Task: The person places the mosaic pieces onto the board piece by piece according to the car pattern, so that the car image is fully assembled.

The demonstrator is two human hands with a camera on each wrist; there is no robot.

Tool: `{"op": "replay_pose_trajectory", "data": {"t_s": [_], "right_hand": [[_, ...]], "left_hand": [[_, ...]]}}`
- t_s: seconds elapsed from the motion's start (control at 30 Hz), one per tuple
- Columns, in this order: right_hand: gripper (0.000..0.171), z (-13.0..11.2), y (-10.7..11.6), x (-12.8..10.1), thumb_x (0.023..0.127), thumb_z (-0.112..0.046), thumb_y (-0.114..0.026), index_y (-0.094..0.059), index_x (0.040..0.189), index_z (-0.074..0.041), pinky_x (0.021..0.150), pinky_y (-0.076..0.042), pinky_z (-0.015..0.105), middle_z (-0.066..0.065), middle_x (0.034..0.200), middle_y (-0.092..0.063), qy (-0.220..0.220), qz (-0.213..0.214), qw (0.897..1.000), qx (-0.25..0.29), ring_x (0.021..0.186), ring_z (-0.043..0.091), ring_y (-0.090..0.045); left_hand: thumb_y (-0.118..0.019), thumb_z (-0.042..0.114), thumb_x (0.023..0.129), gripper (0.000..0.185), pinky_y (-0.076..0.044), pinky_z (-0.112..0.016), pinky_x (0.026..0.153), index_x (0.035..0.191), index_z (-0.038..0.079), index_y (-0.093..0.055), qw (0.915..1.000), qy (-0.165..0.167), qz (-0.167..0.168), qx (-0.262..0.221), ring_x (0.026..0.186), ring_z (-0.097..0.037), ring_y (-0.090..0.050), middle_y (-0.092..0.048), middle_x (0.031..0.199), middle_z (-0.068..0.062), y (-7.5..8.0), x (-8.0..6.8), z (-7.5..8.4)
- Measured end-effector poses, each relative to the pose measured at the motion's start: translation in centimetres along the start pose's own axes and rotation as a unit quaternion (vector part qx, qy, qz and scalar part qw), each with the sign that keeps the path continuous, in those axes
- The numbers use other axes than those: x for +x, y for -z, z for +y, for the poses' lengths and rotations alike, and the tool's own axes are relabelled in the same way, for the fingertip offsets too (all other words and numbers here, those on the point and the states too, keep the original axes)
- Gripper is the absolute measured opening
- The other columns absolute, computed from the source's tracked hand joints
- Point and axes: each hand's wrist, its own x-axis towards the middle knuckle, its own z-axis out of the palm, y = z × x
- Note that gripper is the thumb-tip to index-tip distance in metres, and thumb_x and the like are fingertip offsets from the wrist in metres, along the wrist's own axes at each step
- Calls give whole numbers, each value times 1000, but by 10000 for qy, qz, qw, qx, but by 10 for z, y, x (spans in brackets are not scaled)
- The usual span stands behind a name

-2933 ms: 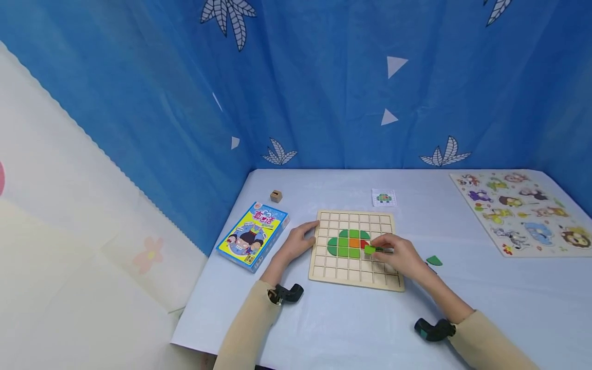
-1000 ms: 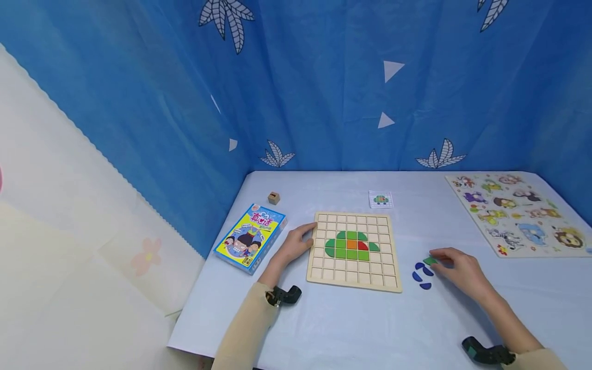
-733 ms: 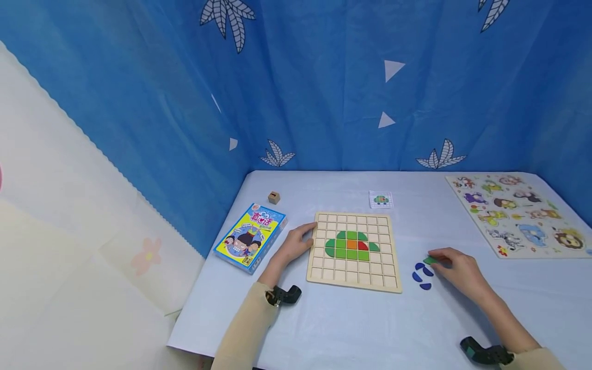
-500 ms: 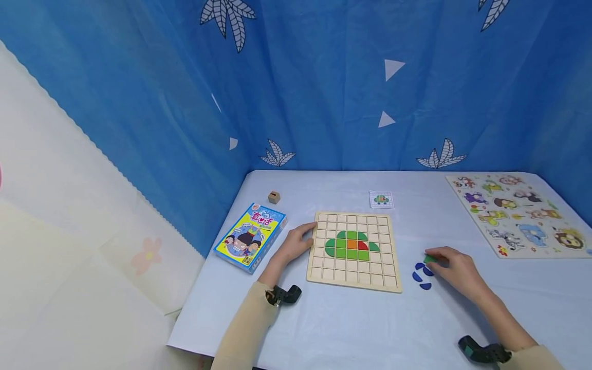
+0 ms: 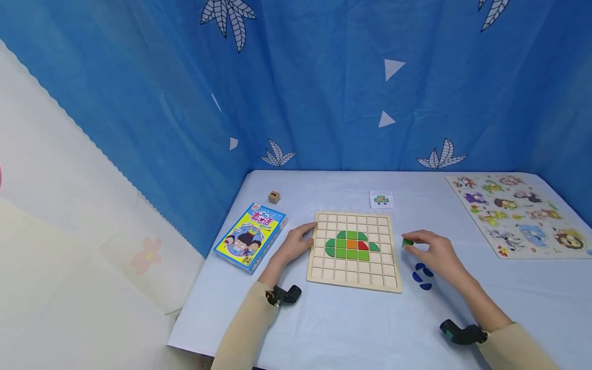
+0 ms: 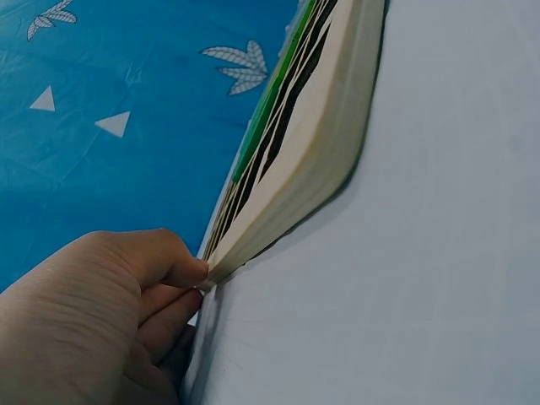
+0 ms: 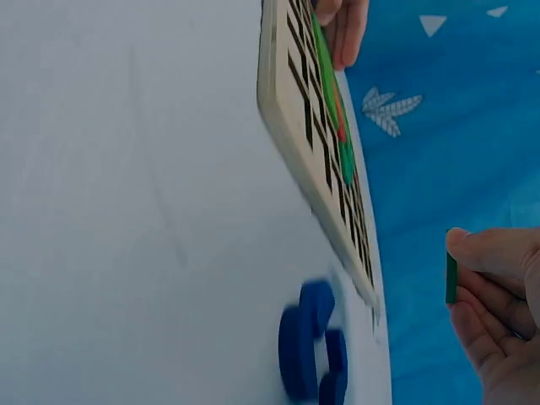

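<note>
My left hand (image 5: 294, 242) grips the left edge of a square wooden grid board (image 5: 337, 275), its fingertips on the rim in the left wrist view. On the board, green tiles (image 5: 340, 253) surround an orange square (image 5: 352, 244) and a red piece (image 5: 363, 246). Right of the board, my right hand (image 5: 437, 252) pinches a dark green quarter-circle tile (image 5: 407, 242) between thumb and fingers. The right wrist view shows that tile (image 7: 451, 266) edge-on, off the table. Several blue half-circle pieces (image 5: 426, 287) lie on the table below this hand.
Behind the board lies a small pattern card (image 5: 381, 199) printed with a turtle-like shape. To the left are a yellow and blue box (image 5: 251, 237) and a small wooden block (image 5: 274, 197). An animal puzzle board (image 5: 520, 216) lies at far right, before a blue curtain (image 5: 314, 92).
My right hand left a light green square on the board, took the dark green quarter-circle tile from the table and carried it leftward toward the board. My left hand stayed put.
</note>
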Motion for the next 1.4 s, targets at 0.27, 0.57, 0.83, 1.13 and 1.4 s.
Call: {"op": "replay_pose_trajectory", "data": {"t_s": [0.27, 0.57, 0.83, 1.13, 1.4], "right_hand": [[29, -23, -36, 10, 79, -6, -75, -70, 107, -3, 78, -53, 48, 9, 105, -66, 495, -781, 9949, 414, 92, 27, -62], [28, -20, -58, 7, 77, -7, -77, -72, 104, -5, 74, -56, 37, 7, 102, -67, 741, -833, 9928, 437, 90, 23, -64], [29, -18, -60, 5, 75, -4, -78, -72, 103, -6, 74, -56, 37, 6, 100, -67, 920, -763, 9926, 201, 89, 22, -63], [26, -19, -61, 5, 76, -4, -77, -72, 102, -7, 74, -56, 36, 6, 100, -67, 919, -806, 9922, 243, 88, 21, -64], [26, -21, -59, 3, 75, -4, -77, -73, 101, -7, 72, -55, 38, 7, 99, -68, 1043, -766, 9915, 124, 86, 19, -61]], "left_hand": [[-55, 4, 92, 51, -30, -34, 110, 141, 8, -44, 10000, -34, -46, -29, 134, -22, -35, -43, 144, -8, 0, 0, -1], [-55, 5, 91, 52, -30, -33, 110, 142, 8, -44, 10000, 17, -68, -44, 134, -21, -34, -42, 144, -8, 1, -1, 0], [-55, 5, 91, 52, -30, -32, 110, 142, 9, -43, 10000, -9, -58, -53, 135, -20, -34, -42, 144, -8, 1, 0, -1], [-55, 5, 92, 51, -29, -32, 110, 142, 8, -43, 10000, 28, -58, -54, 134, -20, -34, -42, 144, -8, 1, -1, 0], [-56, 6, 92, 51, -29, -32, 110, 142, 8, -43, 10000, 1, -85, -8, 134, -20, -34, -42, 144, -8, 2, 0, 0]]}}
